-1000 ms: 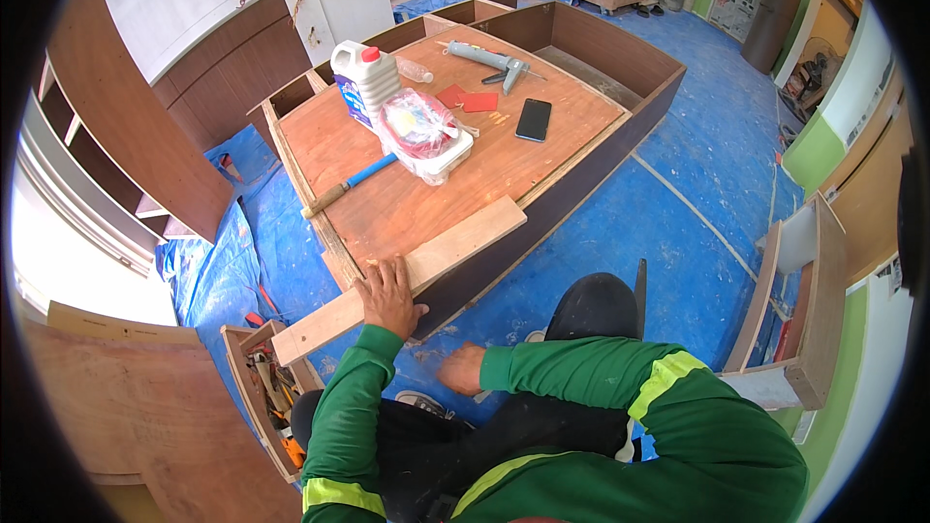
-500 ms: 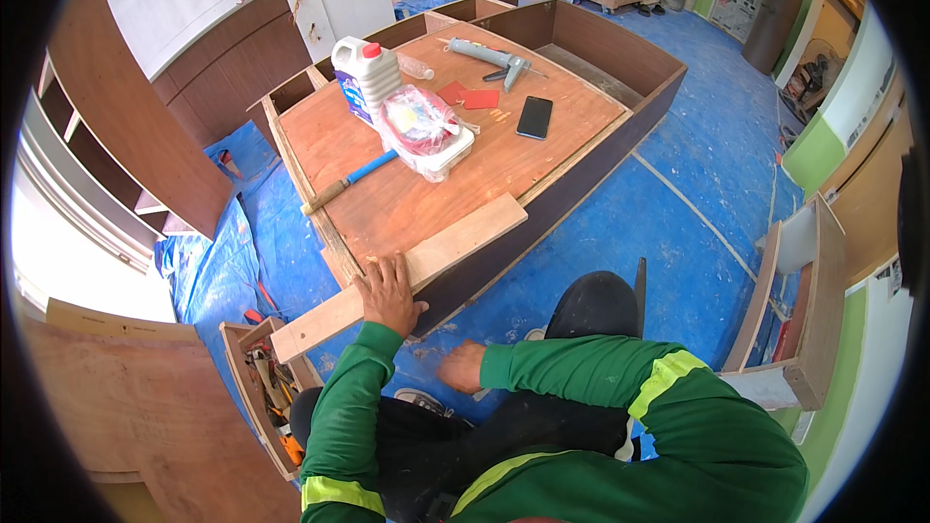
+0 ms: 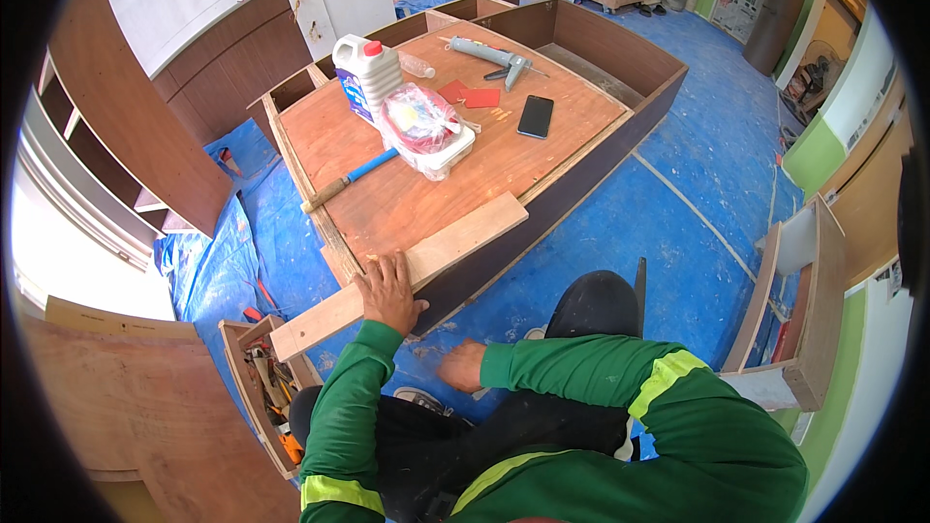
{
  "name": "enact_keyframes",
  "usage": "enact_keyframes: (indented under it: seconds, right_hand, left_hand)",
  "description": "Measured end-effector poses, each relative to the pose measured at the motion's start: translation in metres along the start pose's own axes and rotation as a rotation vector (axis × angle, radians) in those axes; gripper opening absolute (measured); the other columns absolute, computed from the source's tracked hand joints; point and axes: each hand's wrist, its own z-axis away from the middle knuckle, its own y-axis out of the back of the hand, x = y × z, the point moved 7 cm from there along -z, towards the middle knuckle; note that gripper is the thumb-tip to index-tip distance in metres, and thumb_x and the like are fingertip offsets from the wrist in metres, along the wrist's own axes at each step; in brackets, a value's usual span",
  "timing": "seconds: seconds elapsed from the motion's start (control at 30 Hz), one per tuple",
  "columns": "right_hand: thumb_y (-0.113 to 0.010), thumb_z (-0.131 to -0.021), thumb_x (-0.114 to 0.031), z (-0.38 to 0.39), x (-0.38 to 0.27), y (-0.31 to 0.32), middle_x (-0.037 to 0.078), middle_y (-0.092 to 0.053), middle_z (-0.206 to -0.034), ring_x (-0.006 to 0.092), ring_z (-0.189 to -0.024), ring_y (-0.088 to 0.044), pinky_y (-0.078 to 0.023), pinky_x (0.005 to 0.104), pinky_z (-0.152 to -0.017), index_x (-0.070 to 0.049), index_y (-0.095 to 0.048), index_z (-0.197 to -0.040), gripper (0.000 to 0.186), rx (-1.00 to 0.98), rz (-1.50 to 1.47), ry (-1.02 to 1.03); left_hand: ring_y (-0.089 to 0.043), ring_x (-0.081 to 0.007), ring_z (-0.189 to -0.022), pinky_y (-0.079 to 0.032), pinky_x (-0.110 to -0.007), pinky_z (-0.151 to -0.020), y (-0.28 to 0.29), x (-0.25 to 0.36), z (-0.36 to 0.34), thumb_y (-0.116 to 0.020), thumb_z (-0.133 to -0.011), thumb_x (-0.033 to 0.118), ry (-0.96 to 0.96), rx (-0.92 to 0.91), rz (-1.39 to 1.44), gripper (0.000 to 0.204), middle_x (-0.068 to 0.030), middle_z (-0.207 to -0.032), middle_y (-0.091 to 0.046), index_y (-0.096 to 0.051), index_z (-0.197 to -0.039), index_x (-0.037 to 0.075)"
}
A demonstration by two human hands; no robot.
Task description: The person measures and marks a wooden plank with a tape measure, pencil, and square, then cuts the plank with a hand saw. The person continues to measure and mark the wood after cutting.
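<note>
A flat wooden plank lies across the near left corner of the wooden cabinet carcass, its left end jutting past the corner. My left hand grips the plank, fingers over its top and thumb down the near edge. My right hand hangs low in front of my bent leg, above the blue floor sheet; its fingers point away and are mostly hidden. On the carcass panel lie a blue-and-wood-handled tool, a plastic-wrapped tub, a white jug, a caulking gun and a phone.
A wooden box of hand tools stands left of my knee. Another open wooden box frame is at the right. A dark thin blade-like piece stands beside my knee. Blue sheeting covers the floor.
</note>
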Motion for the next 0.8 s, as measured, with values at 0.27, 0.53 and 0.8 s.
enact_keyframes:
  seconds: [0.27,0.53,0.8]
  right_hand:
    - [-0.073,-0.088,-0.021,0.001,-0.002,0.006,0.017,-0.08,-0.104,0.0398,-0.104,-0.079,-0.061,0.0579,-0.088,-0.01,-0.077,-0.107,0.022,-0.052,0.0,-0.01]
    - [-0.076,-0.088,-0.024,-0.001,-0.001,0.002,0.016,-0.08,-0.105,0.0396,-0.104,-0.079,-0.061,0.0577,-0.087,-0.011,-0.077,-0.107,0.024,-0.056,0.01,-0.014]
    - [-0.076,-0.088,-0.025,0.001,0.0,-0.005,0.016,-0.08,-0.105,0.0384,-0.102,-0.078,-0.061,0.0557,-0.085,-0.012,-0.076,-0.106,0.023,0.073,0.033,0.015]
  left_hand:
    - [-0.046,-0.0451,-0.148,-0.041,-0.073,-0.115,0.002,0.0,0.0,-0.094,-0.077,0.056,0.005,-0.008,-0.011,0.12,-0.0223,-0.153,-0.05,-0.037,-0.165,-0.002]
    - [-0.047,-0.045,-0.147,-0.041,-0.072,-0.115,0.004,0.001,0.0,-0.094,-0.076,0.056,0.006,-0.009,-0.006,0.12,-0.0223,-0.152,-0.051,-0.038,-0.165,-0.002]
    - [-0.046,-0.045,-0.148,-0.042,-0.071,-0.114,0.003,0.001,0.0,-0.095,-0.076,0.056,0.007,0.009,0.003,0.12,-0.0222,-0.152,-0.051,-0.038,-0.166,-0.001]
